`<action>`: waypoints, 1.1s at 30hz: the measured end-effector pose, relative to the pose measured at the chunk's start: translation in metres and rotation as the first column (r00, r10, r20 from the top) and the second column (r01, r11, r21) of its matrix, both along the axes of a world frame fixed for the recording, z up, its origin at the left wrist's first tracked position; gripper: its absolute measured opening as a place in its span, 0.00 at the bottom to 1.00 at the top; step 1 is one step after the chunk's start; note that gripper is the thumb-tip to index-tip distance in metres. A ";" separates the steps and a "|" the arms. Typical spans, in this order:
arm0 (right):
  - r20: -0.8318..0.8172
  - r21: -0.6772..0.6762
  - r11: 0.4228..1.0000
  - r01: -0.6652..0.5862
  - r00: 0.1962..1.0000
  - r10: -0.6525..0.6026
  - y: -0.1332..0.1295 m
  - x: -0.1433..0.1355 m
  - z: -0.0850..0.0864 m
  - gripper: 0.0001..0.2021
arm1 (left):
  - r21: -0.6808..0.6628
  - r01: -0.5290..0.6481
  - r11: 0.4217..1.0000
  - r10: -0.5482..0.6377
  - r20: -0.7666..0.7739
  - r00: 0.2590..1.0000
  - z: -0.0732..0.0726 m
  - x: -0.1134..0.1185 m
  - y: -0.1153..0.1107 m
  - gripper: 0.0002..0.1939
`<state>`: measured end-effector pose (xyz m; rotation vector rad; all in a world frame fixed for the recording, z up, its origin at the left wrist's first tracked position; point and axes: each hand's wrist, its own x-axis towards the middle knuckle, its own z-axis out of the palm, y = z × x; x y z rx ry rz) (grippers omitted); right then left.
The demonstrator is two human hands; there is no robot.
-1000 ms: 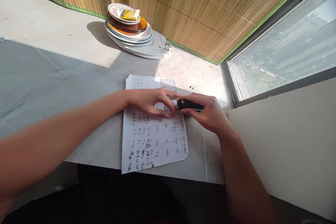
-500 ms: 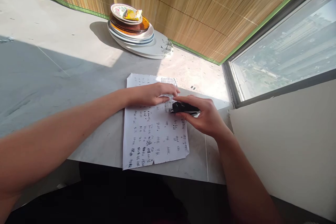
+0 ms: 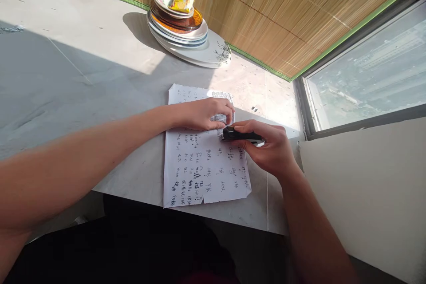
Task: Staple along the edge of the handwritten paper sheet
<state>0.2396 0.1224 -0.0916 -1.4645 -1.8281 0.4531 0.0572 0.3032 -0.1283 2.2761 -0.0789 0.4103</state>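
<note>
A white sheet (image 3: 189,191) covered in handwriting lies on the grey tabletop. On its far right part is a small, densely printed slip of paper (image 3: 222,94), partly hidden under my left hand. My left hand (image 3: 209,113) rests there with bent fingers, its thumb and fingertips close together and holding the slip down. My right hand (image 3: 266,142) is wrapped round a black stapler (image 3: 229,133) with a metal tip. The stapler points left, just beside my left thumb, over the middle of the sheet.
Behind the sheet stands a stack of plates (image 3: 179,35) topped by a yellow packet (image 3: 181,4). A bamboo blind (image 3: 233,4) borders the far side of the table (image 3: 109,151). At right are a window (image 3: 366,71) and a white wall panel (image 3: 362,177).
The whole view has shifted, so things sit further right. My left fingers have curled in more, and my right hand has closed more firmly round the stapler.
</note>
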 end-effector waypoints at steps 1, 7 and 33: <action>0.007 0.012 1.000 -0.002 1.000 0.002 0.000 0.000 0.000 0.10 | 0.001 0.002 1.000 -0.002 -0.001 1.000 0.000 0.000 0.000 0.08; 0.043 0.031 0.999 0.017 0.999 -0.018 -0.001 0.000 -0.002 0.13 | -0.002 0.003 1.000 -0.003 -0.004 1.000 -0.003 0.002 0.001 0.10; 0.019 0.009 0.999 0.047 0.999 -0.047 0.000 -0.005 -0.004 0.12 | -0.053 -0.009 0.999 0.008 -0.014 1.000 0.000 0.000 -0.001 0.09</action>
